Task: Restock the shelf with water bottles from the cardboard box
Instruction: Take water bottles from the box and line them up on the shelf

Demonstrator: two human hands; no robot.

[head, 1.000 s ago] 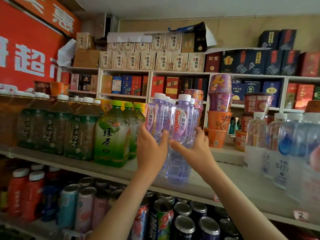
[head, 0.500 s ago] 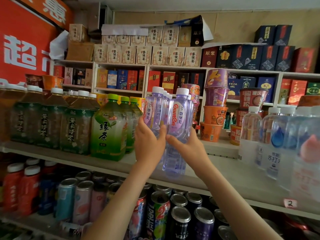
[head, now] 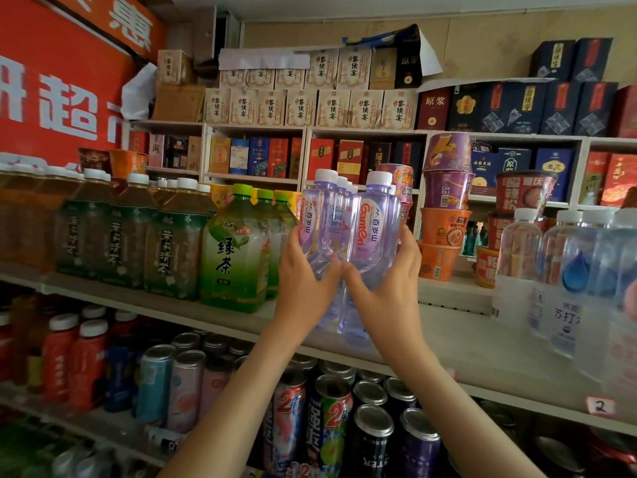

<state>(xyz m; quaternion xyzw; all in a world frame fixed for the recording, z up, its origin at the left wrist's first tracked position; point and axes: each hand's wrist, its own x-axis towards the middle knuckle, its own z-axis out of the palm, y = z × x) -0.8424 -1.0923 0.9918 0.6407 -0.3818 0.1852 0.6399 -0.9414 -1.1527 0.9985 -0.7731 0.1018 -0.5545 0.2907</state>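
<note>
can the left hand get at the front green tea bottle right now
Probably yes, once it lets go: the left hand grips a water bottle, and the green tea bottle stands just beside it at the front of the shelf, nothing between them.

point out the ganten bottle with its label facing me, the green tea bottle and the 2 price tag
ganten bottle [head: 370,232]: head view, on its front label
green tea bottle [head: 234,257]: head view, on its front label
price tag [head: 600,406]: head view, on the handwritten 2

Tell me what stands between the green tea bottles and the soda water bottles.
Head view: the purple water bottles, held by the left hand and right hand, then bare shelf.
</note>
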